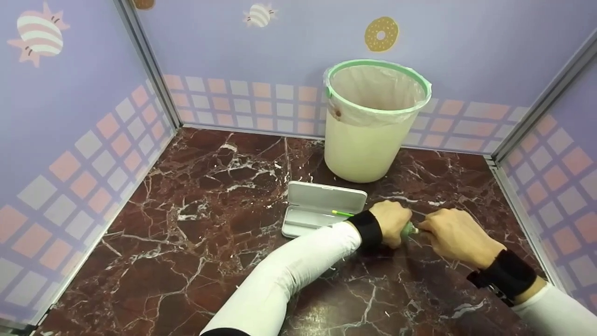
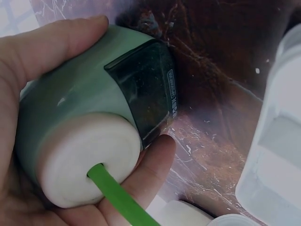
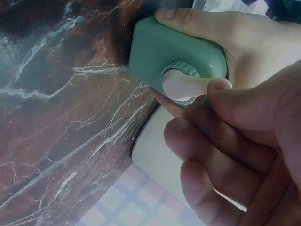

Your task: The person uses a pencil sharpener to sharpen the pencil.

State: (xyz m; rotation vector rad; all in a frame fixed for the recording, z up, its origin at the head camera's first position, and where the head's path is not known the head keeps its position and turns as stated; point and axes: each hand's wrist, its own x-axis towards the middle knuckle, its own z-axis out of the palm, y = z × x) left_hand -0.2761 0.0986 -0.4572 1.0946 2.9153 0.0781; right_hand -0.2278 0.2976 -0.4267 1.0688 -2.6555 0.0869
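Observation:
My left hand (image 1: pixel 391 223) grips a green crank pencil sharpener (image 2: pixel 70 103) with a dark see-through window (image 2: pixel 143 89). From the hole in its round pale face (image 2: pixel 66 165) sticks a green pencil (image 2: pixel 120 195). On the opposite side, the thumb and finger of my right hand (image 1: pixel 459 235) pinch the knob of the pale crank handle (image 3: pixel 188 87). Left of the hands lies an opened white pencil case (image 1: pixel 326 198), lid raised. Against it shows a short green length (image 1: pixel 343 213); whether it is the same pencil I cannot tell.
Behind the case stands a cream bin (image 1: pixel 366 144) with a green rim and a plastic liner. Purple checked panels (image 1: pixel 261 42) enclose the back and sides of the dark red marbled tabletop (image 1: pixel 154 252).

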